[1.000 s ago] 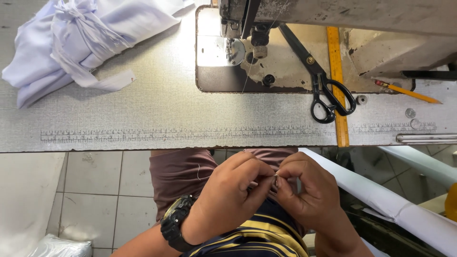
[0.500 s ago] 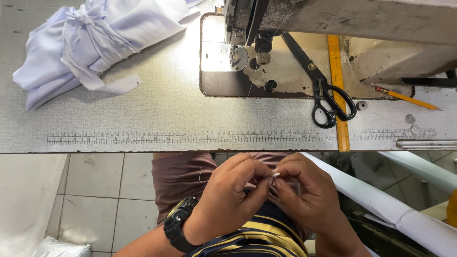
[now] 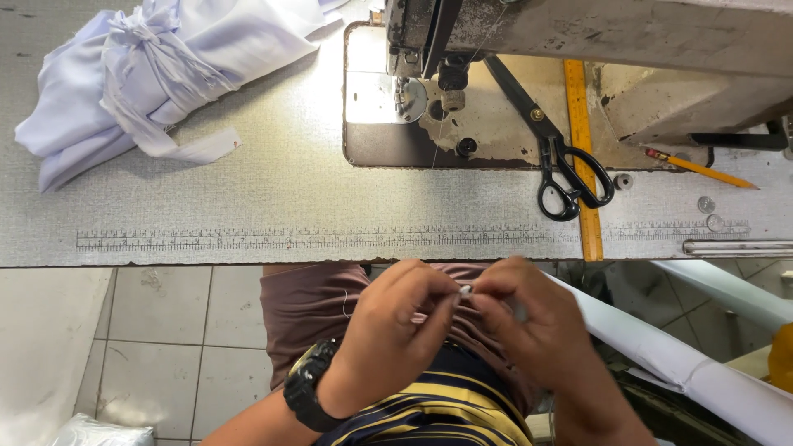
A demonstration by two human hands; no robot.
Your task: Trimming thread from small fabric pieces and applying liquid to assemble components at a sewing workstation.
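Observation:
My left hand (image 3: 395, 329) and my right hand (image 3: 529, 322) meet fingertip to fingertip over my lap, below the table's front edge. Between them they pinch a tiny pale object (image 3: 465, 291); what it is cannot be told. A fine thread (image 3: 345, 304) hangs beside my left hand. A black watch (image 3: 304, 385) is on my left wrist. Both hands sit well in front of the sewing machine (image 3: 578, 33) and its needle area (image 3: 410, 92).
A tied bundle of pale lilac cloth (image 3: 157, 70) lies at the table's back left. Black scissors (image 3: 562, 169), a yellow ruler (image 3: 581, 149) and a pencil (image 3: 700, 168) lie right of the needle plate. A white fabric roll (image 3: 702, 363) slants at lower right. Tiled floor (image 3: 157, 330) shows below.
The hands stay pinched together over my lap with only small finger shifts. The view has drifted slightly.

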